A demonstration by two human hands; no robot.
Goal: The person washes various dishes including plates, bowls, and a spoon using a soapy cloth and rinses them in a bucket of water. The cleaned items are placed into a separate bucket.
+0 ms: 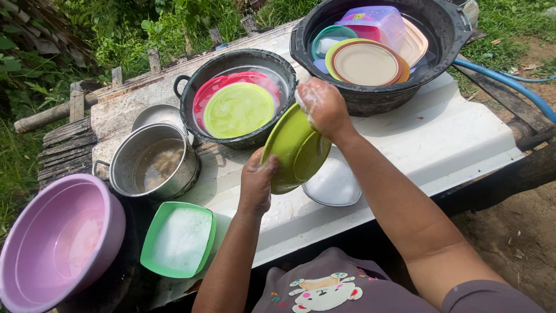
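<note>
I see my left hand (256, 182) gripping the lower rim of a green plate (296, 149), fingers curled shut around its edge. My right hand (323, 107), soapy, is closed over the plate's upper rim. The plate is held tilted just above a foam-filled bowl (333, 184) on the white counter (440, 139). Just behind the plate sits a dark basin (238, 98) holding a green lid; to the plate's left stands a steel pot (155, 162).

Green bowl (295, 152): glossy plastic, wet, soapy. Pot (155, 162): dull brushed metal; purple basin (58, 240): smooth plastic. Bench top (440, 139): white, matt, probably painted sheet metal; rails (75, 101) rough weathered wood.
</note>
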